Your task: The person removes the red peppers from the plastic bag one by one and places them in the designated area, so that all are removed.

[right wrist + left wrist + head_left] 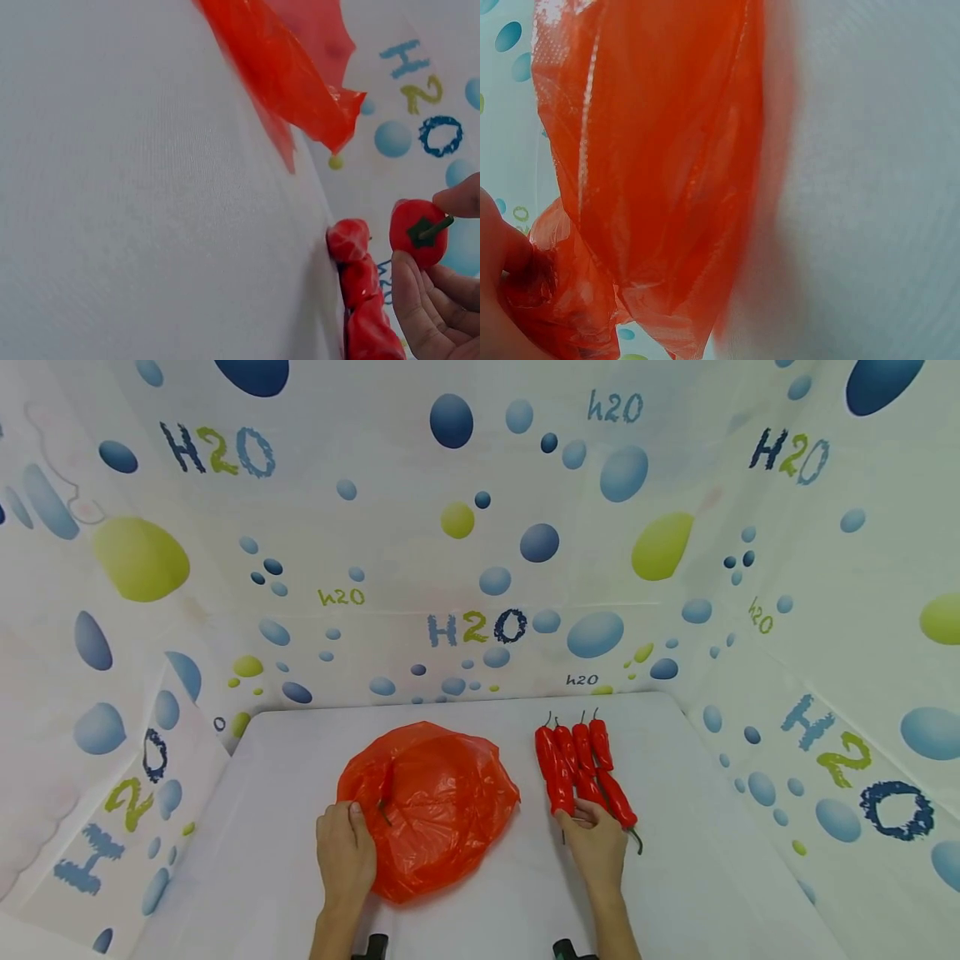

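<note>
An orange-red plastic bag (442, 810) lies spread on the table, with a red chili pepper (386, 783) showing at its left part. My left hand (346, 845) grips the bag's left edge; in the left wrist view the bag's film (660, 150) fills much of the picture and hides most of the fingers. My right hand (596, 839) pinches a red chili pepper (417, 229) between thumb and fingers near its green stem end. That pepper is held at the front left of a group of glossy red chili peppers (583, 748) lying in two rows.
The white table (697, 860) has a back edge against a sheet (390, 543) printed with bubbles and H2O lettering, which also rises on both sides. Two dark objects (377, 946) poke in at the bottom edge, between the forearms.
</note>
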`<state>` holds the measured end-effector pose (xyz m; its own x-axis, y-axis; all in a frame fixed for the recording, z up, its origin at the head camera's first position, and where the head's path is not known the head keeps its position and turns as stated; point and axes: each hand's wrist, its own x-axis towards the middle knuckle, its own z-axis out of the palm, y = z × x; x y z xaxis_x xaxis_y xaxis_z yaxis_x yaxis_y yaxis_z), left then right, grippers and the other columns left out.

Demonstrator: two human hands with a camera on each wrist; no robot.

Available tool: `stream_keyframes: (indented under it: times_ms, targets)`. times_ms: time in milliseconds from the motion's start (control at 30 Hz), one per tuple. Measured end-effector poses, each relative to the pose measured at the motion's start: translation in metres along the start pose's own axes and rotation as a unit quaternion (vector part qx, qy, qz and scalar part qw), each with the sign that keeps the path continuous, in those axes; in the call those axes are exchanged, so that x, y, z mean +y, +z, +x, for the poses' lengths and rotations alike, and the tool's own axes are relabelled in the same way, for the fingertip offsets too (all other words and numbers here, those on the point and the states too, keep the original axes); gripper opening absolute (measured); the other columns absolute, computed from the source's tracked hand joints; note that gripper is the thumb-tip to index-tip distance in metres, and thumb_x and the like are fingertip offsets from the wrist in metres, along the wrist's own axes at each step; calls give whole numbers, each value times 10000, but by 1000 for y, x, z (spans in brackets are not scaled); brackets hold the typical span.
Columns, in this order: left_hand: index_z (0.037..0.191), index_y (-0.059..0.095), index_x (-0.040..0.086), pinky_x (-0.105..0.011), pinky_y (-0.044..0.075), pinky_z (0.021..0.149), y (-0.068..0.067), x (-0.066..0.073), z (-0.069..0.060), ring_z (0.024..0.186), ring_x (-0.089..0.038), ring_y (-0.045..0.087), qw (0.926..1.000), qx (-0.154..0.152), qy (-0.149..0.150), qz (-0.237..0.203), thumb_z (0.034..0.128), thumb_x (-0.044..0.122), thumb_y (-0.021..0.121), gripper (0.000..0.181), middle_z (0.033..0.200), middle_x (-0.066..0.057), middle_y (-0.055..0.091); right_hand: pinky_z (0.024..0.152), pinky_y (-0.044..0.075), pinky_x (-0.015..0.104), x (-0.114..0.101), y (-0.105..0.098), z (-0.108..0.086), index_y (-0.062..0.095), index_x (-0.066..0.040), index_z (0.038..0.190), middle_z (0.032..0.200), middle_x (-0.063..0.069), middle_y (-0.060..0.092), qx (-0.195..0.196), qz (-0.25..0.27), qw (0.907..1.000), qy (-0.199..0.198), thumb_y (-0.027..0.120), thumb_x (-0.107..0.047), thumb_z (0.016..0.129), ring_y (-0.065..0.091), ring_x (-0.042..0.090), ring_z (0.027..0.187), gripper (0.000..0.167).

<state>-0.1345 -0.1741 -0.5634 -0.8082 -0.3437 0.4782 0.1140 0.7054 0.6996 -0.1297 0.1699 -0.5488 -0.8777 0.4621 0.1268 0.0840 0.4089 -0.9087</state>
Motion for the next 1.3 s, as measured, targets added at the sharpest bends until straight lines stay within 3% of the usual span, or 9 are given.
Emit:
stream_keyframes:
  times_ms: [333,733,1067,1300]
  targets:
    - [1044,571,-28,-416,366,737,0,2,0,861,-285,433,10000,-66,-44,9,1101,118,478,182,909,-154,522,635,564,260,7,-7,-2,758,5,1150,994,154,765,80,-92,9992,371,819,-219,890,725,274,898,348]
    - [1071,573,-33,-419,383,742,0,1,0,883,-278,438,9999,-86,-113,10,1099,116,486,175,935,-157,534,602,544,238,18,-13,-1,771,34,1096,931,166,773,305,-361,9988,142,854,-191,857,743,287,850,338]
    - [1051,575,-35,-420,376,737,1,1,0,873,-280,435,10000,-39,-48,-21,1097,110,485,177,917,-156,530,577,555,273,21,-17,-2,787,10,1061,879,141,780,496,-572,9970,179,868,-195,833,759,261,759,317]
    - [1024,578,-38,-416,364,721,1,2,1,851,-289,433,10000,70,43,5,1090,93,491,171,897,-162,527,630,588,340,27,-15,1,785,17,1050,886,149,779,641,-754,9951,66,879,-180,827,757,289,795,312]
